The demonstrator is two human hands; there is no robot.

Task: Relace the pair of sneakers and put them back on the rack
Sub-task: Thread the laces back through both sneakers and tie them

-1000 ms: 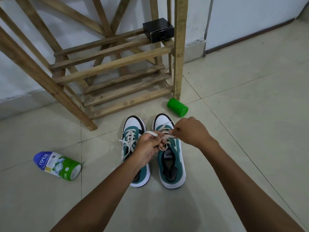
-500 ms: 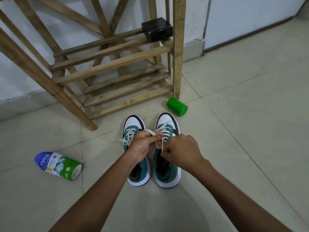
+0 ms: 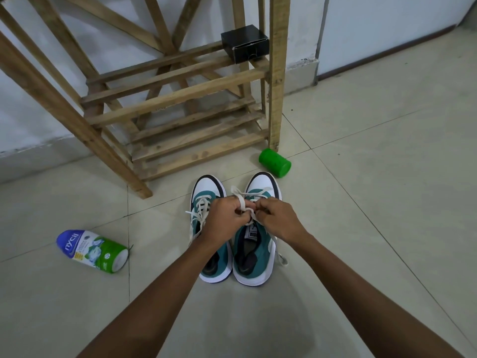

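Observation:
Two teal and white sneakers stand side by side on the floor tiles, toes toward the wooden rack [image 3: 180, 96]. The left sneaker [image 3: 206, 192] has its cream laces threaded, with loose ends trailing to its left. Over the right sneaker [image 3: 260, 244], my left hand [image 3: 224, 218] and my right hand [image 3: 277, 219] meet at the tongue. Both pinch the cream lace [image 3: 246, 211], which forms a loop between them. One lace end [image 3: 282, 259] lies on the floor to the right of this shoe.
A black box [image 3: 245, 42] sits on the rack's upper slats at the right. A green cap-like cylinder [image 3: 275, 162] lies by the rack's right post. A blue, white and green powder bottle [image 3: 93, 250] lies on the floor to the left.
My right hand has come forward from the shoe's heel side to meet my left hand at the tongue. The lace is now gathered into a loop between them.

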